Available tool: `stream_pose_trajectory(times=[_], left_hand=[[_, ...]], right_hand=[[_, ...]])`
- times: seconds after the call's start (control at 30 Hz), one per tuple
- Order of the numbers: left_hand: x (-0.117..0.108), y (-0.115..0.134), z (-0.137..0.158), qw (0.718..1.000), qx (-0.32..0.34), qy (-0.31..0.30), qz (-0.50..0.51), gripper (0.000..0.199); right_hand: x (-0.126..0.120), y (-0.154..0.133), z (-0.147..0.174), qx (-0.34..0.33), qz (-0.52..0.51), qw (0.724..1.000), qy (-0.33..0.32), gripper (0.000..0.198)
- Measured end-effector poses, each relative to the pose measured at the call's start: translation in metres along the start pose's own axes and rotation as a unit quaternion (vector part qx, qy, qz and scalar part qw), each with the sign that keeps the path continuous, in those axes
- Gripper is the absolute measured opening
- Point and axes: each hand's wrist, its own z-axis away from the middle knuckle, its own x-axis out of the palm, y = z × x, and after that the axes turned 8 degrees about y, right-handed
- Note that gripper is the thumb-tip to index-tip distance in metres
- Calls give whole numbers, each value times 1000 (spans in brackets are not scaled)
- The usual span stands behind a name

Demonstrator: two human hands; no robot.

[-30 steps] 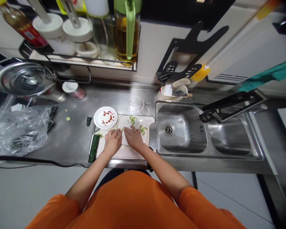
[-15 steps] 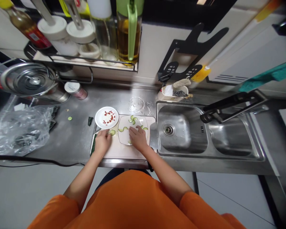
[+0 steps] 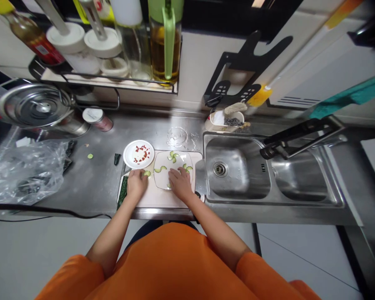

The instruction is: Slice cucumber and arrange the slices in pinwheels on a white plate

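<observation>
My left hand is over the left part of the pale cutting board, thumb and fingers closed at the edge of some cucumber slices. A dark green cucumber piece lies on the board left of that hand. My right hand is open above a clear squarish plate, fingers stretched out over it. Curved cucumber slices lie in small groups around this plate, and the hand partly covers the lower ones. The cleaver rests at the board's right edge.
A white plate with red bits is behind my left hand. To the right is a double sink with a black faucet. A plastic bag, steel pot and lidded jar stand on the left.
My left hand has edged right, its fingertips now at the cucumber slices. My right hand stays over the clear plate, with little shift in its fingers. The whole view has moved slightly.
</observation>
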Motion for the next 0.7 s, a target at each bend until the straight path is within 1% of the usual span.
stream_pose_trajectory(times=[0.1,0.17,0.27,0.37,0.47,0.57,0.7], left_hand=[[-3,4,-1,1000,-18,-7,21,17],[-6,7,0,998,-41,-17,48,14],[-11,7,1,989,-80,-38,117,17],[-15,7,0,968,-99,-84,215,26],[-18,14,-1,938,-98,-144,301,34],[-19,27,-4,913,-83,-192,350,37],[-15,41,-5,891,-76,-223,387,42]], right_hand=[[-2,-1,0,7,-10,1000,-2,33],[-4,-1,-1,13,-26,1000,-3,32],[-8,-3,-4,40,-75,996,-14,30],[-11,-7,-10,92,-145,985,-29,30],[-10,-12,-18,127,-206,970,-31,27],[-9,-15,-24,143,-261,954,-28,22],[-8,-13,-27,167,-331,929,-22,14]])
